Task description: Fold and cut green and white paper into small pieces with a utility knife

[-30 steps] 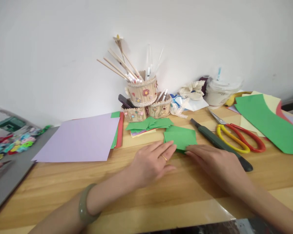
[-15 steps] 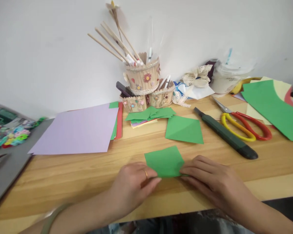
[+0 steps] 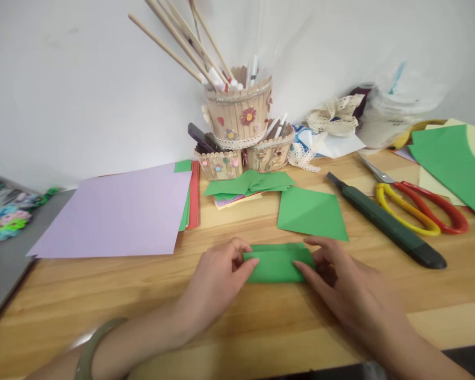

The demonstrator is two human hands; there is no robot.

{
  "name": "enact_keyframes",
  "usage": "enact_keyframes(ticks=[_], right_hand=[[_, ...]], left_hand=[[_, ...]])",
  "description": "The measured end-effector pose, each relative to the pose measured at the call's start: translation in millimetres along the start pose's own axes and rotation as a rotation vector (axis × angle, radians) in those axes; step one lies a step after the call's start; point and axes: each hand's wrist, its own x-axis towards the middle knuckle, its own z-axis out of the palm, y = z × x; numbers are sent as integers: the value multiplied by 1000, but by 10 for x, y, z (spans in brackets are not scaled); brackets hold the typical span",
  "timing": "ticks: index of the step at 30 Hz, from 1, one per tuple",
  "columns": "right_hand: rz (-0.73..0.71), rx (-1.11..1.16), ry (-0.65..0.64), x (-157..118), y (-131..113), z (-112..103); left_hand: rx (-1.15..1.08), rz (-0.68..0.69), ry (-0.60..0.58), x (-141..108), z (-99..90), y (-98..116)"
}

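A person's bare left forearm and right forearm slant in from opposite lower corners, hands apart and facing each other, the left hand pinching with its thumb pointing right, the right hand gripping lightly, index finger arched above a left-pointing thumb.
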Motion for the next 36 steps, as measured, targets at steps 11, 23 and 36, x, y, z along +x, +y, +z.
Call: enact_keyframes(ticks=[11, 23, 36], right_hand=[[-99, -107, -27, 74, 0, 21], [-4, 66, -78, -71, 33, -66], [9, 21, -77, -33, 47, -39]], left_hand=[[-43, -5, -66, 8, 8, -31], [-30, -144, -126, 59, 10, -1], [-9, -164, -116, 34, 36, -47]])
